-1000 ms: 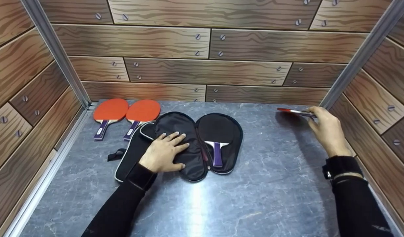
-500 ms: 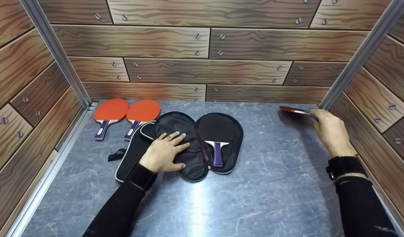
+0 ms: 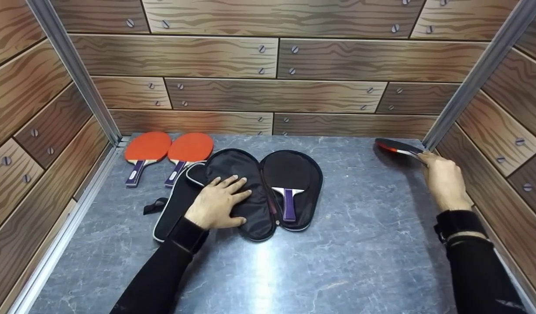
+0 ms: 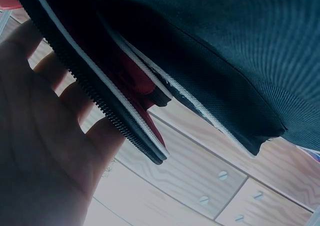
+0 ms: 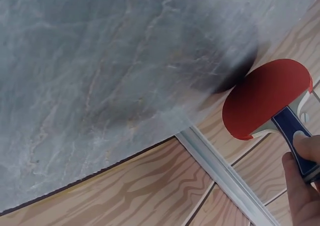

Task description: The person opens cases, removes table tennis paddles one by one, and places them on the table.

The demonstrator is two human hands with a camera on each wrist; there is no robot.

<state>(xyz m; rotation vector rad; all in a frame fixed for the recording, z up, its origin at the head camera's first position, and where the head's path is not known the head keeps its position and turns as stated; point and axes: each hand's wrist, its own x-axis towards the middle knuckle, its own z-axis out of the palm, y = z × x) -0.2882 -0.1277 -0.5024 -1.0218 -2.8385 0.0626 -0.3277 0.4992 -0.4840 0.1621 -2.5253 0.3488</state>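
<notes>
My left hand [image 3: 218, 203] rests with spread fingers on the flap of an unzipped black paddle case [image 3: 259, 229], whose zippered edge [image 4: 107, 108] fills the left wrist view. In the case's other half lies a black-faced table tennis paddle [image 3: 288, 174] with a purple handle. At the far right, my right hand [image 3: 444, 181] grips another table tennis paddle [image 3: 399, 146] by its handle, tilted near the back corner. The right wrist view shows the red face [image 5: 270, 95] of this paddle and the thumb on its blue-purple handle.
Two red paddles [image 3: 147, 147] [image 3: 190, 147] lie side by side at the back left. Under the opened case is a second black case [image 3: 174, 218] with a strap [image 3: 155, 206]. Wood-patterned walls [image 3: 272, 96] and metal corner posts [image 3: 473, 83] enclose the grey marbled tabletop [image 3: 338, 261].
My right hand has shifted slightly right and nearer, turning the paddle so that more of its black face shows. The left hand and the case have stayed put.
</notes>
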